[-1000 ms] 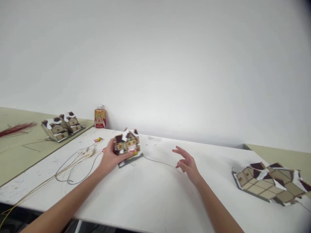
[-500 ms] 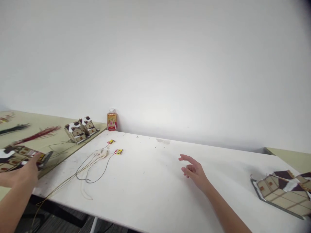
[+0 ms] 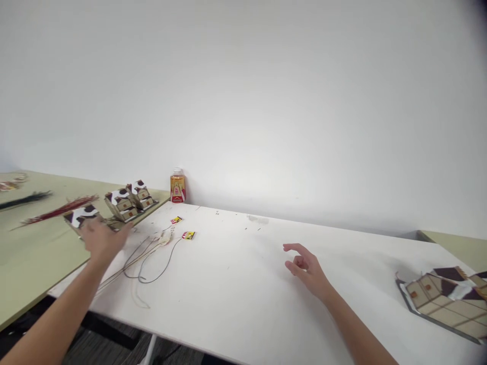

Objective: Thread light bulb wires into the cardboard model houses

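Observation:
My left hand [image 3: 103, 241] reaches over the beige side table at the left, its thumb spread wide from slightly blurred fingers. Right behind it stands a small model house [image 3: 81, 217] with a brown and white roof, partly hidden by the hand; the fingers overlap its front, and I cannot tell whether they touch it. My right hand [image 3: 306, 268] hovers above the white table, fingers loosely curved, thumb and index apart, holding nothing. Left of it lie thin wires [image 3: 160, 276] with small yellow and red tags [image 3: 188, 235].
Two similar model houses [image 3: 122, 204] stand close beyond my left hand. A bottle of amber liquid [image 3: 177, 186] stands against the wall. Red wire strands [image 3: 63, 209] and dark strands [image 3: 26, 199] lie at left. Another model house [image 3: 445, 299] sits at right on the white table [image 3: 243, 304].
My left hand has moved right and away from me with the model house, which now stands near the other two. Its thumb has come off the house. My right hand has barely moved.

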A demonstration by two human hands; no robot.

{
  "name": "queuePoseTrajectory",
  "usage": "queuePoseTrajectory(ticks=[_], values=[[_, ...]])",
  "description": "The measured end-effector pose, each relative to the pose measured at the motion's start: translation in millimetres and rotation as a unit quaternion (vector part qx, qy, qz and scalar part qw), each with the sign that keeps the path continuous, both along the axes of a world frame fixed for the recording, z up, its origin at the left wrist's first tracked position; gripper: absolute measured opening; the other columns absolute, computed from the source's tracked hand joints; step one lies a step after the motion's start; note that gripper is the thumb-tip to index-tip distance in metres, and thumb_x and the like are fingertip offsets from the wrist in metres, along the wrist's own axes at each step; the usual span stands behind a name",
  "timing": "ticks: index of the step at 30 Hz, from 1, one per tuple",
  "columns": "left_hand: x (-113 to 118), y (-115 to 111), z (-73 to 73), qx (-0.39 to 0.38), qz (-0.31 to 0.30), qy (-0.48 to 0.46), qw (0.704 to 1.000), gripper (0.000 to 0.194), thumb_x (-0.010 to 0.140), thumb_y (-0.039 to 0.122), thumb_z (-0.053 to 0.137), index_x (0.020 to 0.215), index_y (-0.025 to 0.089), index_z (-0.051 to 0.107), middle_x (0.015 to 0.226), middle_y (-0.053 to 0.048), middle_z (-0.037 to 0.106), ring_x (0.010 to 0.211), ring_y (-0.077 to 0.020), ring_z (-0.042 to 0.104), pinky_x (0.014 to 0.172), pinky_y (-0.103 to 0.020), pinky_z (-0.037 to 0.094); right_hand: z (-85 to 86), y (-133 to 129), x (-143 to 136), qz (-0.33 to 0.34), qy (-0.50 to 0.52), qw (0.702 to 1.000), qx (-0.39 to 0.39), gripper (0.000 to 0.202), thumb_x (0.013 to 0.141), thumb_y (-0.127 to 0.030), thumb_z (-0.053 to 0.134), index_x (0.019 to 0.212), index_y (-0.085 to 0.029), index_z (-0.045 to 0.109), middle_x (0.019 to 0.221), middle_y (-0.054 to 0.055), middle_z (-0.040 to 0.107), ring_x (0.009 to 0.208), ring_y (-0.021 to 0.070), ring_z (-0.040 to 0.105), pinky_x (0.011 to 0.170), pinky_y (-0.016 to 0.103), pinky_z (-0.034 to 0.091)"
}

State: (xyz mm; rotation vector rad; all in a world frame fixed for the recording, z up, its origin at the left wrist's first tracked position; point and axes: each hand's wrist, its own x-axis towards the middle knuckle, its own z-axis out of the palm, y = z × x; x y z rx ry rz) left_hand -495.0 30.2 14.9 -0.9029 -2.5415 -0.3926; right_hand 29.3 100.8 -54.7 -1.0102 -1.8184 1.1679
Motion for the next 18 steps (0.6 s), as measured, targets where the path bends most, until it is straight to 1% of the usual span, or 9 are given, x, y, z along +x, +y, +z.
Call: queuePoseTrajectory(ticks=[1, 3, 5, 7, 9, 12, 14, 17, 18], values=[[15.1, 4.8, -1.8, 0.013, -0.008, -0.024, 1.0, 0.071, 0.089, 0.057, 0.029, 0.134, 0.002, 0.023, 0.134, -0.024, 0.033, 0.119, -0.0346, 0.037, 0.088, -0.046, 0.042, -0.3, -0.2, 0.3, 0.001, -0.004, 1.0, -0.001, 0.036, 0.082, -0.046, 0.056, 0.111, -0.025, 0.053, 0.077, 0.001, 0.053, 0.056, 0.0093, 0.04, 0.058, 0.026, 0.044], [44.8, 13.9, -6.6, -0.047, -0.112, -0.047, 0.991, 0.063, 0.091, 0.052, 0.026, 0.137, 0.009, 0.026, 0.137, -0.02, 0.031, 0.124, -0.0352, 0.032, 0.091, -0.05, 0.038, -0.6, -0.4, 0.8, -0.001, -0.008, 1.0, 0.0, 0.035, 0.082, -0.045, 0.057, 0.11, -0.025, 0.053, 0.068, -0.002, 0.048, 0.056, 0.0101, 0.04, 0.057, 0.026, 0.043], [68.4, 22.5, -14.4, -0.113, -0.188, -0.064, 0.973, 0.053, 0.089, 0.049, 0.034, 0.131, 0.017, 0.041, 0.133, -0.015, 0.039, 0.12, -0.0337, 0.037, 0.091, -0.051, 0.037, -0.8, -0.3, 0.8, -0.005, -0.007, 1.0, 0.003, 0.035, 0.082, -0.045, 0.057, 0.109, -0.025, 0.053, 0.065, -0.003, 0.045, 0.056, 0.0107, 0.041, 0.057, 0.026, 0.043], [84.3, 30.5, -24.3, -0.152, -0.214, -0.068, 0.963, 0.046, 0.084, 0.046, 0.046, 0.12, 0.019, 0.056, 0.132, -0.015, 0.041, 0.118, -0.0364, 0.038, 0.092, -0.057, 0.032, -0.8, 0.0, 0.3, -0.008, -0.001, 1.0, 0.008, 0.034, 0.081, -0.045, 0.057, 0.109, -0.025, 0.054, 0.067, -0.002, 0.047, 0.057, 0.0108, 0.043, 0.058, 0.027, 0.044], [96.4, 37.3, -33.7, -0.172, -0.224, -0.06, 0.957, 0.037, 0.082, 0.041, 0.049, 0.109, 0.019, 0.064, 0.135, -0.018, 0.038, 0.121, -0.0393, 0.034, 0.093, -0.062, 0.027, -0.6, 0.4, -0.4, -0.011, 0.006, 1.0, 0.015, 0.033, 0.081, -0.045, 0.057, 0.108, -0.024, 0.054, 0.072, -0.001, 0.05, 0.056, 0.01, 0.044, 0.058, 0.026, 0.044], [120.8, 43.4, -43.2, -0.175, -0.262, -0.054, 0.947, 0.032, 0.085, 0.039, 0.045, 0.101, 0.023, 0.068, 0.138, -0.016, 0.036, 0.126, -0.0388, 0.029, 0.096, -0.064, 0.022, -0.2, 1.2, -0.9, -0.013, 0.013, 0.999, 0.035, 0.03, 0.081, -0.043, 0.057, 0.105, -0.025, 0.055, 0.087, 0.002, 0.056, 0.054, 0.0075, 0.043, 0.055, 0.025, 0.043], [147.6, 42.9, -46.6, -0.174, -0.309, -0.058, 0.933, 0.032, 0.085, 0.042, 0.045, 0.103, 0.028, 0.068, 0.137, -0.014, 0.038, 0.128, -0.0372, 0.028, 0.097, -0.064, 0.02, -0.5, 2.0, -0.6, -0.012, 0.011, 0.998, 0.054, 0.027, 0.082, -0.04, 0.056, 0.104, -0.025, 0.056, 0.099, 0.003, 0.056, 0.054, 0.0066, 0.042, 0.055, 0.024, 0.044], [201.9, 32.4, -46.3, -0.187, -0.42, -0.083, 0.884, 0.032, 0.086, 0.048, 0.044, 0.109, 0.037, 0.064, 0.138, -0.007, 0.041, 0.128, -0.0317, 0.032, 0.1, -0.059, 0.025, -2.5, 2.7, 0.3, -0.004, -0.02, 0.995, 0.101, 0.025, 0.082, -0.037, 0.056, 0.105, -0.026, 0.056, 0.106, 0.003, 0.055, 0.058, 0.0073, 0.047, 0.059, 0.025, 0.047], [221.4, 26.1, -44.0, -0.19, -0.485, -0.116, 0.846, 0.037, 0.086, 0.05, 0.045, 0.116, 0.035, 0.06, 0.14, -0.008, 0.039, 0.128, -0.0326, 0.032, 0.1, -0.059, 0.026, -3.4, 2.6, 0.4, 0.001, -0.038, 0.991, 0.126, 0.026, 0.082, -0.036, 0.056, 0.107, -0.026, 0.056, 0.107, 0.003, 0.056, 0.062, 0.0087, 0.05, 0.063, 0.026, 0.048]])
